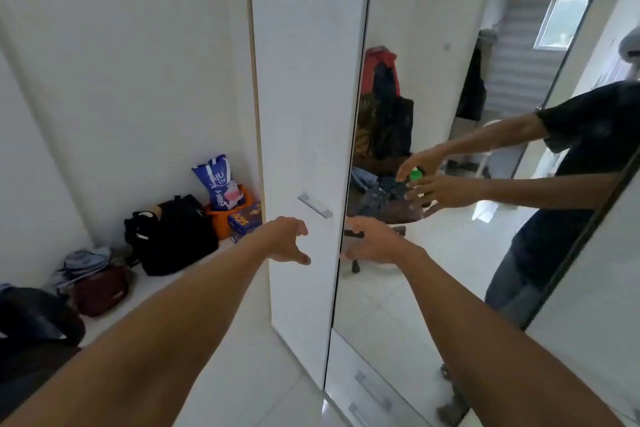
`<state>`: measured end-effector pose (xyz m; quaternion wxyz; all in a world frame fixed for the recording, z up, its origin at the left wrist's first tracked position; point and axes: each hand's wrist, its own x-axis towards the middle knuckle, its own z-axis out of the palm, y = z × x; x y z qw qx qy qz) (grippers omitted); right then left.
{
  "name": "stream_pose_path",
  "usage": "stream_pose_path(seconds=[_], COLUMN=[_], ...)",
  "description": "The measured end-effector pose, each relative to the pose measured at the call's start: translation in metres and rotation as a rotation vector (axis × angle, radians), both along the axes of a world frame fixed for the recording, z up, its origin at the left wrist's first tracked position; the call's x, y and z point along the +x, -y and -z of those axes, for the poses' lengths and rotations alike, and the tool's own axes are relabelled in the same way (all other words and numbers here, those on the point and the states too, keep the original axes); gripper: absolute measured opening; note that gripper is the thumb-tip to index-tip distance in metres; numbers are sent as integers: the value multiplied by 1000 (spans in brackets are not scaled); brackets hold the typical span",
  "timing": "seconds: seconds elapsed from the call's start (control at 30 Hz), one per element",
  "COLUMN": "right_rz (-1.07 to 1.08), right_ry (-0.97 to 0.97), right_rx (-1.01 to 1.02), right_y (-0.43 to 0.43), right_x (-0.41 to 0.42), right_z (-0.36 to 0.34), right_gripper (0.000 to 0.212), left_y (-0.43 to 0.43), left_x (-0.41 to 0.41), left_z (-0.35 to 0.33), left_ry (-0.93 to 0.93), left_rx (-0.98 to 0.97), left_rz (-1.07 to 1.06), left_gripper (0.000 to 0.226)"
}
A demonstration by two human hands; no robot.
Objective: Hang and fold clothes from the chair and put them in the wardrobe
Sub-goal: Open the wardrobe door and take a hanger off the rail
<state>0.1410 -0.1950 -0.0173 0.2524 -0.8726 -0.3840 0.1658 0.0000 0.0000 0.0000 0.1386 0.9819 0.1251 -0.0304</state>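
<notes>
The wardrobe stands directly ahead, with a white door on the left and a mirrored door on the right. Both doors are closed, edge to edge.

Left hand: fingers spread and relaxed, holding nothing. It hovers in front of the white door, just below and left of the metal handle, not touching it.

Right hand: fingers extended and loosely spread, holding nothing. The fingertips reach the seam between the two doors. Whether they touch the mirrored edge cannot be told.

The clothes show only as a reflection in the mirrored door. They are piled over the back and seat of the chair, which stands behind the person, well apart from both hands.

To the left of the wardrobe, a low white ledge carries a black bag, a blue bag and a maroon bag. A drawer sits below the mirrored door.
</notes>
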Motion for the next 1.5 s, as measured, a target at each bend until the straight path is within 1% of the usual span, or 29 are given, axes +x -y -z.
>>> stream_pose_path(seconds=[0.13,0.27,0.4,0.57,0.63,0.7,0.77,0.9,1.0,1.07,1.1,1.2,1.27,1.33,1.43,1.5], right_rz=[26,69,100,101,102,116,106,86,71,56,48,-19,-107,-211,-338,-394], right_ry=[-38,-110,-174,-168,-153,-117,-107,-179,-198,-272,-310,-430,-519,-590,-642,-636], right_rx=[-14,60,160,195,190,196,225,324,403,518,561,593,553,488,443,437], right_y=[-19,-39,-60,-74,-75,-75,-75,-78,-87,-97,-103,-126,-149,-175,-218,-249], right_x=[25,51,78,94,95,96,95,91,82,75,71,64,60,53,40,32], right_z=[21,40,60,78,82,84,83,84,86,84,82,71,63,55,47,42], right_gripper=[95,91,98,103,104,104,102,91,70,50,44,45,46,45,51,57], left_y=[-21,-40,-53,-70,-76,-78,-78,-86,-97,-103,-107,-119,-127,-134,-148,-161], left_x=[42,95,139,170,173,174,173,161,143,128,119,87,62,37,7,-9], left_z=[25,50,75,101,108,113,116,120,127,130,131,132,128,120,108,99], left_ry=[-12,23,5,33,57,98,156,208,223,233,235,253,290,379,509,558], left_rx=[-39,-29,6,-13,-29,-6,30,73,72,77,93,172,167,174,322,416], left_rz=[-15,7,44,112,129,147,170,176,155,138,131,61,-12,-55,-113,-194], left_gripper=[80,87,103,122,125,124,120,114,109,107,106,106,107,104,105,104])
